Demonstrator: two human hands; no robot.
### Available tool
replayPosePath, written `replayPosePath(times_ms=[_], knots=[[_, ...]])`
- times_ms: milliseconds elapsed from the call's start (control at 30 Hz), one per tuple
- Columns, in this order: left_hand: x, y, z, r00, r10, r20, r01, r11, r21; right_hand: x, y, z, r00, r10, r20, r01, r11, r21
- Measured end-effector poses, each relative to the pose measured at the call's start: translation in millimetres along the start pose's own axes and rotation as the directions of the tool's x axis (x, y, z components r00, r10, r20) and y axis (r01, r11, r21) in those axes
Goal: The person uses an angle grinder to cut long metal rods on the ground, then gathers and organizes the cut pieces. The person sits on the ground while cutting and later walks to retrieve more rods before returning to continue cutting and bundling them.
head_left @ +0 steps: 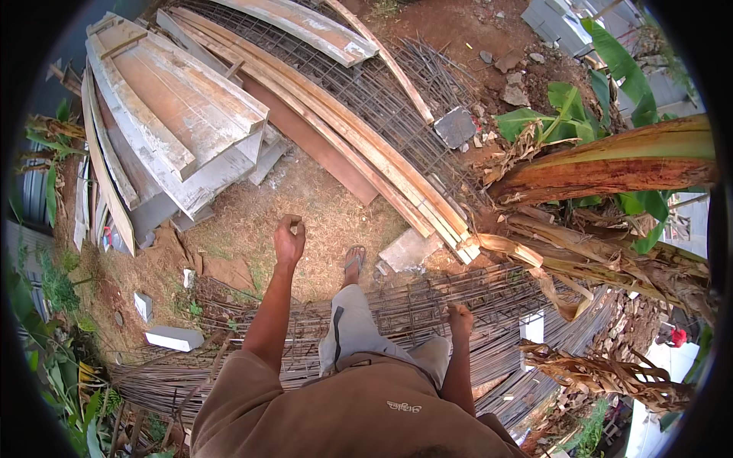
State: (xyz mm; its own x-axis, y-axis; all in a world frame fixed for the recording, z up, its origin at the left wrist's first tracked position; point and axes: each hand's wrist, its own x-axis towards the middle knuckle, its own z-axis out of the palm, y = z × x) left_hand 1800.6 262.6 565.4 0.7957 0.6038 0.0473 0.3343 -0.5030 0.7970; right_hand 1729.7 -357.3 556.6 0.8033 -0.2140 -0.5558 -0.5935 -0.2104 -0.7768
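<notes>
My left hand (289, 240) hangs over bare dirt with its fingers curled and nothing visible in them. My right hand (460, 319) is lower, over rusty rebar mesh (412, 298), fingers curled; whether anything is inside is hidden. My sandalled left foot (353, 263) stands on dry soil, near a broken pale slab (407, 249). Ahead, long timber planks (328, 114) lie beside a brown board (321, 145) and another steel mesh (382, 91). To the left is a stack of weathered panels (168, 107). Bundled steel rods (500, 359) lie under and behind me on the right.
Banana plants with leaning trunks (603, 164) and dry leaves (603, 374) crowd the right side. A grey block (456, 127) and rubble (515, 91) lie beyond the mesh. White blocks (174, 337) sit at left, near greenery (57, 282). A person in red (676, 336) is at the far right.
</notes>
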Motion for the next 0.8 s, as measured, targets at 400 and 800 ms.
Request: replayPosePath(times_ms=[400,800], knots=[[325,85,-83,0.972,-0.138,-0.192,0.22,0.825,0.521,135,-189,31,0.874,0.05,-0.483,0.103,0.953,0.285],[356,96,-24,0.955,-0.253,-0.153,0.283,0.632,0.722,493,-292,199,0.962,-0.115,0.246,0.15,0.981,-0.126]])
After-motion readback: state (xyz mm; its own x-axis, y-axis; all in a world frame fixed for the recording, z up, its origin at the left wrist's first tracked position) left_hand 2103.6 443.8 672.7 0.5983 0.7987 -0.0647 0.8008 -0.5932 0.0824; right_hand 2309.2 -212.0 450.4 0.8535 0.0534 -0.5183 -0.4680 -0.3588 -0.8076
